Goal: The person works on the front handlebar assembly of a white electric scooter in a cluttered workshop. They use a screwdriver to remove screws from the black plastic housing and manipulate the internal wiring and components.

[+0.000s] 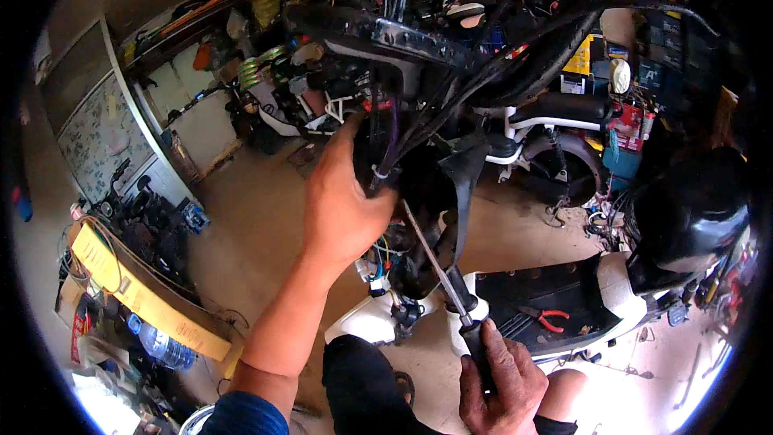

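Note:
My right hand (503,383) is closed round the black handle of a screwdriver (435,262). Its long metal shaft slants up and left, the tip ending beside the black front column (423,181) of a scooter. My left hand (346,209) wraps that dark front part near a bundle of black cables (394,153); its fingertips are hidden behind it. A cable tie holds the bundle near my thumb. Below hang loose wires and connectors (377,274). Red-handled pliers (551,321) lie on the scooter's black footboard (576,294).
Handlebars and cables (451,40) cross the top. Beyond stands another scooter with a black seat (560,109). A black scooter seat (684,209) is at the right. Parts and boxes crowd the back; a yellow cardboard piece (145,294) and a water bottle (165,346) are at the left.

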The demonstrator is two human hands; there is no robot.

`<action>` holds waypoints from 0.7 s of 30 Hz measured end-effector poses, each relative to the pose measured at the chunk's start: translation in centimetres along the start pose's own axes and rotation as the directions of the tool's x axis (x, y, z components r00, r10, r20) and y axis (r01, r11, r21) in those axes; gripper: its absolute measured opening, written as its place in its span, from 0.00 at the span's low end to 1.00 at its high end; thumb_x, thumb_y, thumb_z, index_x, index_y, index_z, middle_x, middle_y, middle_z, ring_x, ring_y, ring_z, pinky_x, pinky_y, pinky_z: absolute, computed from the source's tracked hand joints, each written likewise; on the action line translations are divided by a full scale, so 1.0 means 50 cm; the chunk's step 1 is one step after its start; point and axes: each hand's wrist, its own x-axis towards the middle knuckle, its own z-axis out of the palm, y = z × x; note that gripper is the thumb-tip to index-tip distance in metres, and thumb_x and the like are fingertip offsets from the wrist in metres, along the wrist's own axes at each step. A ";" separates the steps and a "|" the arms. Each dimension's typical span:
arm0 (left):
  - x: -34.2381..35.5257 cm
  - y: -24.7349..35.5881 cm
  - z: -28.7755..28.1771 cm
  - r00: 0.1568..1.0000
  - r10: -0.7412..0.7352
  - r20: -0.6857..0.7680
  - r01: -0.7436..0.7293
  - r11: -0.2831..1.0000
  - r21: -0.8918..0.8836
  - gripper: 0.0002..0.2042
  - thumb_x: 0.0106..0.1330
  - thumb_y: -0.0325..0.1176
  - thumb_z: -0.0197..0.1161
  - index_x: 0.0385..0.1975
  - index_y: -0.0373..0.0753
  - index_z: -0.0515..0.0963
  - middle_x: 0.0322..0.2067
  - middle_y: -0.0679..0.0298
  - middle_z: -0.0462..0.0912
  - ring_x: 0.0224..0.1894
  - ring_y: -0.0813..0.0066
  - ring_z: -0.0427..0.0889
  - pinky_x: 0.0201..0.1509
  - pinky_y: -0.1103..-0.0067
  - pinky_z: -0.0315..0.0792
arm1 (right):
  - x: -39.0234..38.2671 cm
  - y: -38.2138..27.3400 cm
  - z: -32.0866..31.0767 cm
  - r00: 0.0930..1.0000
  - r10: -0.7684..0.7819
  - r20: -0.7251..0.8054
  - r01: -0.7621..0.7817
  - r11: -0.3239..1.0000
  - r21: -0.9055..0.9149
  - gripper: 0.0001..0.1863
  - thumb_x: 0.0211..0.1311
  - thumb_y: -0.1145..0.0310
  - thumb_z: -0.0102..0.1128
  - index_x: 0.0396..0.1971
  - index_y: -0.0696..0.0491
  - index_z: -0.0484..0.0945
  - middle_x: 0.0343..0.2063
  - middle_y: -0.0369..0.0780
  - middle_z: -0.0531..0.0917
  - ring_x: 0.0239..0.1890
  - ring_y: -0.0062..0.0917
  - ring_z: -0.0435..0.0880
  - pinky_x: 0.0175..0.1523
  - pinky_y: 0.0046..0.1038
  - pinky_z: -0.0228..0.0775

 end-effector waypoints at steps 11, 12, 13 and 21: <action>0.006 -0.022 -0.002 1.000 -0.014 -0.006 0.013 0.983 -0.182 0.35 0.48 0.23 0.71 0.63 0.32 0.72 0.51 0.49 0.83 0.54 0.63 0.84 0.60 0.72 0.75 | 0.013 -0.042 -0.009 1.000 0.021 -0.015 -0.021 1.000 0.015 0.30 0.60 0.81 0.65 0.65 0.59 0.75 0.38 0.50 0.84 0.34 0.44 0.84 0.38 0.36 0.78; 0.007 -0.027 -0.001 1.000 -0.016 0.011 0.018 0.973 -0.230 0.35 0.48 0.23 0.70 0.63 0.32 0.72 0.51 0.50 0.83 0.54 0.65 0.84 0.60 0.72 0.75 | 0.016 -0.050 -0.009 0.999 0.048 0.002 -0.048 0.999 0.015 0.30 0.60 0.81 0.65 0.65 0.59 0.75 0.39 0.50 0.84 0.35 0.44 0.84 0.39 0.36 0.78; 0.008 -0.035 0.001 0.999 -0.017 0.029 0.024 0.960 -0.278 0.35 0.49 0.22 0.70 0.63 0.31 0.72 0.51 0.51 0.83 0.54 0.66 0.84 0.60 0.73 0.75 | 0.020 -0.056 -0.006 0.999 0.042 -0.017 -0.042 0.999 0.006 0.30 0.60 0.81 0.65 0.65 0.58 0.75 0.40 0.50 0.84 0.36 0.44 0.85 0.39 0.36 0.79; 0.016 -0.036 0.000 0.994 -0.039 0.098 0.069 0.941 -0.332 0.35 0.48 0.23 0.70 0.62 0.29 0.70 0.49 0.53 0.83 0.51 0.69 0.82 0.59 0.74 0.74 | 0.059 -0.110 -0.001 0.998 0.068 0.017 -0.067 0.997 -0.035 0.29 0.63 0.76 0.65 0.67 0.52 0.75 0.46 0.50 0.84 0.41 0.46 0.87 0.42 0.39 0.81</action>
